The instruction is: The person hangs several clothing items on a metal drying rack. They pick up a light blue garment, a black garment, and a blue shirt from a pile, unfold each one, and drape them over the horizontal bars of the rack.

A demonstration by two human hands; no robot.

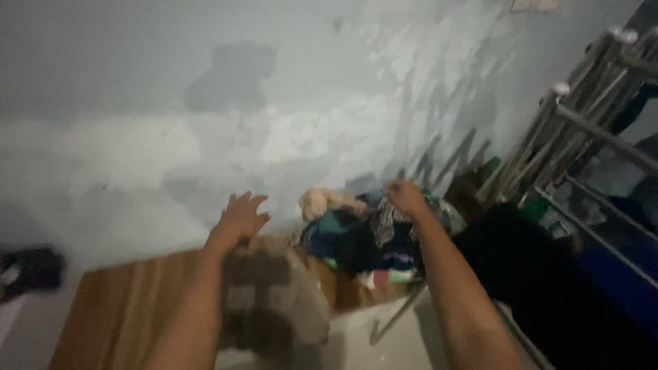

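Observation:
My left hand (241, 218) hovers with fingers spread above a grey-and-beige checked cloth (271, 301) that lies on a brown striped surface (130, 308). It holds nothing. My right hand (404, 196) reaches into a heap of mixed clothes (363, 243) against the wall, fingers closed on a dark patterned piece at the top of the heap. A beige garment (322, 202) lies at the heap's left side. The picture is blurred, so finer detail is lost.
A metal drying rack (582, 137) stands at the right with dark clothes (541, 288) below it. A patchy grey wall (240, 103) fills the background. A dark bundle (31, 270) lies at the far left. A metal bar (397, 315) slants under the heap.

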